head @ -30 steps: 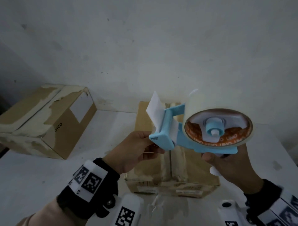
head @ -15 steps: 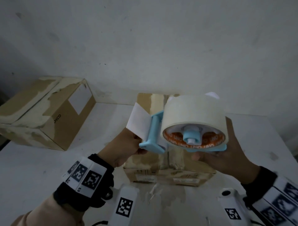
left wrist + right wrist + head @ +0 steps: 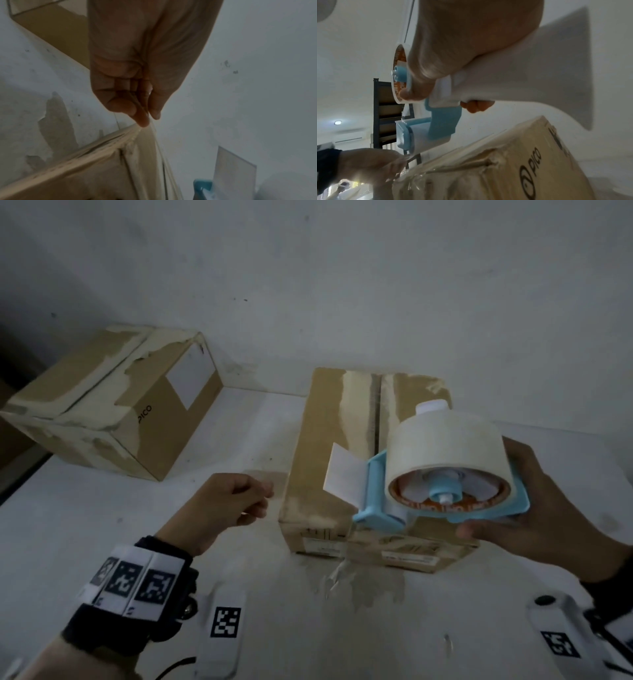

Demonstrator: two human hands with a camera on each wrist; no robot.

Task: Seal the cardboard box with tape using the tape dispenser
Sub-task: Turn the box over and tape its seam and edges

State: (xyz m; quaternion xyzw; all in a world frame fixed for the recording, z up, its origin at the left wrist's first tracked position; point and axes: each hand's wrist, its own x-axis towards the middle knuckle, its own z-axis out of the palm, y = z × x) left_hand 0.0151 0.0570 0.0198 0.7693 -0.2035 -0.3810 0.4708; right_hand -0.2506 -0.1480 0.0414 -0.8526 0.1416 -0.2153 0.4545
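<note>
- The step in hand seems to be drawing out the free end of the tape: the right hand [image 3: 534, 508] grips the tape dispenser [image 3: 442, 474] by its white handle and holds it above the cardboard box [image 3: 329, 440], not touching it.
- The left hand [image 3: 222, 505] is beside the near left corner of the box, thumb and fingertips pinched together. I think a clear strip of tape runs from there to the dispenser, but the dim views do not let me be sure.
- The box lies on the white table [image 3: 68, 525], its two flaps meeting in a centre seam.
- Next, I judge, the tape end must be pressed on the near face, then the dispenser drawn along the seam.
- The dispenser is light blue plastic; the roll is wide, pale and matte, with an orange core. The box is brown cardboard, scuffed with old tape remains.
</note>
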